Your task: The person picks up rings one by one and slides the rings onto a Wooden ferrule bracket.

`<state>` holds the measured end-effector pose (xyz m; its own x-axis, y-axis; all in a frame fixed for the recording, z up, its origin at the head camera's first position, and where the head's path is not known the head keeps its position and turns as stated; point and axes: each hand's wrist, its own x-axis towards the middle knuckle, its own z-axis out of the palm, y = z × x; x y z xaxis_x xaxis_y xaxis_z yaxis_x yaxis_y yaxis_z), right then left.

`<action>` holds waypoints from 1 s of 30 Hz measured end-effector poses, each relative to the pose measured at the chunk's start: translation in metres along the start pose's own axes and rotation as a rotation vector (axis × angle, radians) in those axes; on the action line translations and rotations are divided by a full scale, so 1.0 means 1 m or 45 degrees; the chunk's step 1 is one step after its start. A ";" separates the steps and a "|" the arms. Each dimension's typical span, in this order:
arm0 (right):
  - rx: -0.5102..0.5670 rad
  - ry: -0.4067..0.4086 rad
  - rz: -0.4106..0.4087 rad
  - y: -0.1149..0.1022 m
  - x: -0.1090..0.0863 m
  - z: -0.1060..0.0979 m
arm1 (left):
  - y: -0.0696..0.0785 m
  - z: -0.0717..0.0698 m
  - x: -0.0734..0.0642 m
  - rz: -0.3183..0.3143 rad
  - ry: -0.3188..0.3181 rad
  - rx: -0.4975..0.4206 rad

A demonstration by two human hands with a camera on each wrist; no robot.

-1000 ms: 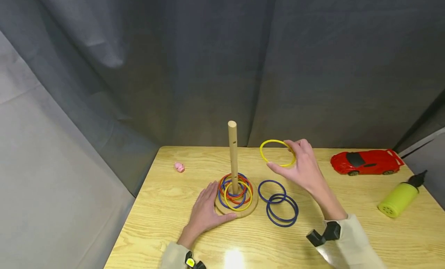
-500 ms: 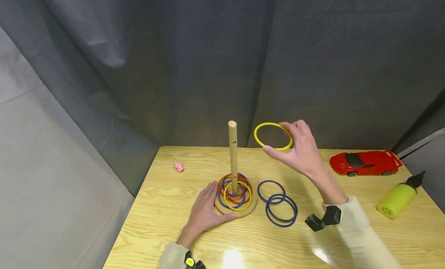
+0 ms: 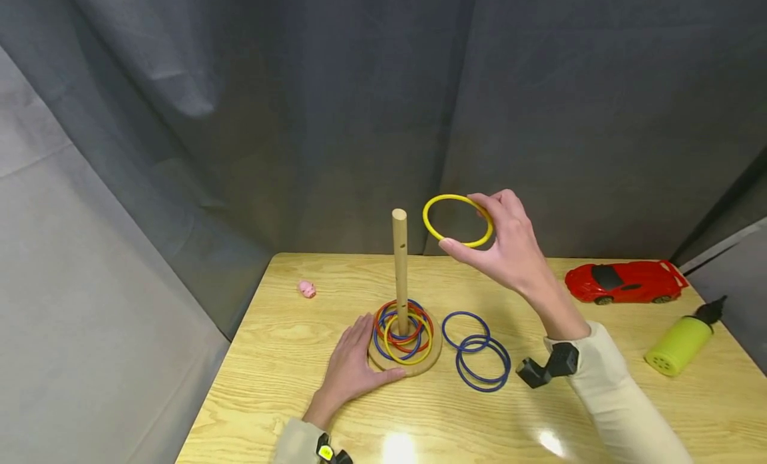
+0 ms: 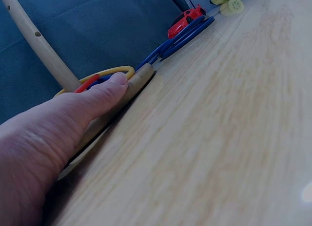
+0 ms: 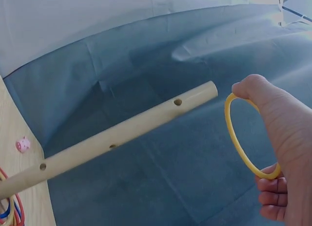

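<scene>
Thin yellow plastic-looking ring [image 3: 449, 197]: in the air above the table, just right of the top of an upright pale wooden peg [image 3: 400, 271], apart from it. The right hand [image 3: 508, 243] pinches it, thumb on the near edge, fingers on the far edge. Handling, by judgement: light, fairly stiff with slight spring, smooth, unlikely to break; best held lightly at the rim on one side, opening left free, as here.

No cup or box about; nearest to a container is the peg's round wooden base [image 3: 436, 347]. Red, blue and yellow rings lie overlapped on it, around the peg; exact count unclear. Left hand [image 3: 352, 367] rests against the base's rim, fingers extended along it, thumb at the near edge, not clenched.

Farther out: three overlapping dark-blue rings [image 3: 461, 348] on the table, right of the base.
</scene>
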<state>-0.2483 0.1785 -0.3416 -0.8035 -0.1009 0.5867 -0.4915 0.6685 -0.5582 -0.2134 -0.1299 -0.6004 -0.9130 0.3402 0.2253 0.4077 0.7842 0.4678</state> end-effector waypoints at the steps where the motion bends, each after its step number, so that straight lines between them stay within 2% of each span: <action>1: 0.013 0.002 -0.008 -0.002 0.002 0.001 | 0.000 0.000 0.000 0.001 0.004 0.002; 7: 0.083 0.012 -0.051 -0.013 0.008 0.008 | -0.001 0.002 0.000 -0.013 -0.012 0.018; 15: 0.094 0.011 -0.157 -0.023 0.017 0.014 | -0.001 0.004 0.005 -0.013 -0.026 -0.003; 30: 0.032 -0.126 -0.141 -0.028 0.013 0.030 | 0.002 0.003 0.004 -0.013 -0.015 -0.016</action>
<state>-0.2546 0.1362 -0.3360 -0.7723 -0.2459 0.5857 -0.5862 0.6309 -0.5082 -0.2163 -0.1257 -0.6011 -0.9171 0.3384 0.2108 0.3986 0.7812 0.4804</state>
